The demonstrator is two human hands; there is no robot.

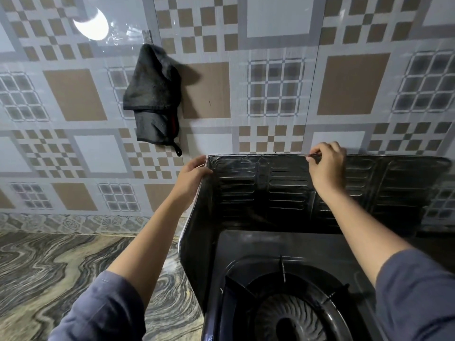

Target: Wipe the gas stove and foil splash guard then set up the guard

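The foil splash guard (pixel 275 183) stands upright around the back and left side of the black gas stove (pixel 246 249), its ribbed panels looking dark. My left hand (pixel 193 173) grips the guard's upper left corner where the side panel folds forward. My right hand (pixel 327 163) pinches the top edge of the back panel near its middle. The stove's burner and pan support (pixel 293 313) sit at the bottom, below my right forearm.
A dark cloth (pixel 155 94) hangs on the patterned tiled wall (pixel 349 82) above and left of the guard. A marbled countertop (pixel 49 271) stretches to the left of the stove. The guard's right panel (pixel 406 190) extends toward the right edge.
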